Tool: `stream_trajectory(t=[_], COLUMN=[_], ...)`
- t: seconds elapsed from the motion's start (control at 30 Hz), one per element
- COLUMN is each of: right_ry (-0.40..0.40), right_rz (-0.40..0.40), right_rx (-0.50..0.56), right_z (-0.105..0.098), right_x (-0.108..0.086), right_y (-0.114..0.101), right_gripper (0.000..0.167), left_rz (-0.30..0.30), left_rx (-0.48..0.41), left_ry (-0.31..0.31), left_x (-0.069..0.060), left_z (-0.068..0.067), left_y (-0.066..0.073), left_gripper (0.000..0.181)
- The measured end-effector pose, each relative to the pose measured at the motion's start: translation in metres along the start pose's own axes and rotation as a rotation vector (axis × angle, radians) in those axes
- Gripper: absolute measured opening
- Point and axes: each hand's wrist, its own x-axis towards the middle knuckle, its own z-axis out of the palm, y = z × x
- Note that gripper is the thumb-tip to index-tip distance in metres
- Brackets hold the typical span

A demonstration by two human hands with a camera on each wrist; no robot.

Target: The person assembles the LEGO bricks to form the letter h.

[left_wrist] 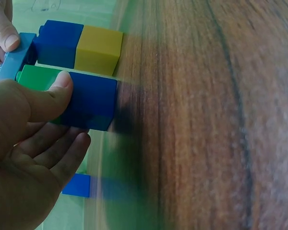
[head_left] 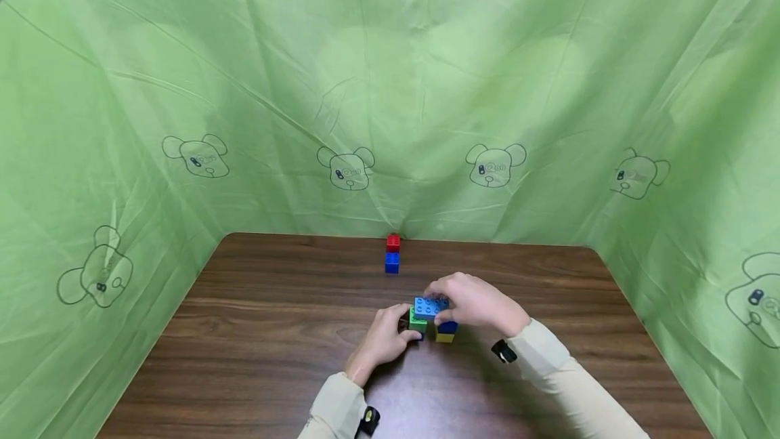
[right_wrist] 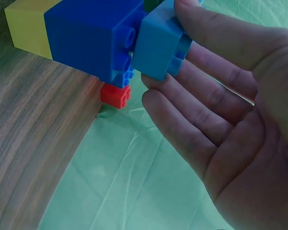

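My left hand (head_left: 384,337) grips a stack of a green brick (head_left: 418,322) on a dark blue brick (left_wrist: 93,98), thumb on the near side. Beside it stands a second stack, a dark blue brick (right_wrist: 89,38) on a yellow brick (head_left: 445,338). My right hand (head_left: 478,302) pinches a light blue eight-stud brick (head_left: 425,307) between thumb and fingers. That brick spans the tops of both stacks. In the right wrist view it sits slightly tilted, with studs of the dark blue brick showing in a gap beneath it.
Toward the back of the brown wooden table (head_left: 268,317) are a blue brick (head_left: 392,263) and a red brick (head_left: 393,243), the red one near the far edge. A green printed cloth (head_left: 420,100) hangs behind and along both sides.
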Motion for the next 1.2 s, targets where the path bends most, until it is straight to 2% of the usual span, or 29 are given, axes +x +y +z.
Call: stream_trajectory(t=[0.6,1.2], right_ry=[0.071,0.06], right_rz=[-0.03,-0.013], right_rx=[0.077,0.101], right_z=[0.012,0.012], right_x=[-0.007,-0.008], right_y=[0.002,0.001], right_gripper=[0.041,0.038], left_rz=[-0.016,-0.01], left_rx=[0.005,-0.002], left_ry=[0.012,0.004], left_x=[-0.002,-0.001], left_z=[0.003,0.005], left_y=[-0.001,0.002], left_gripper=[0.035,0.035])
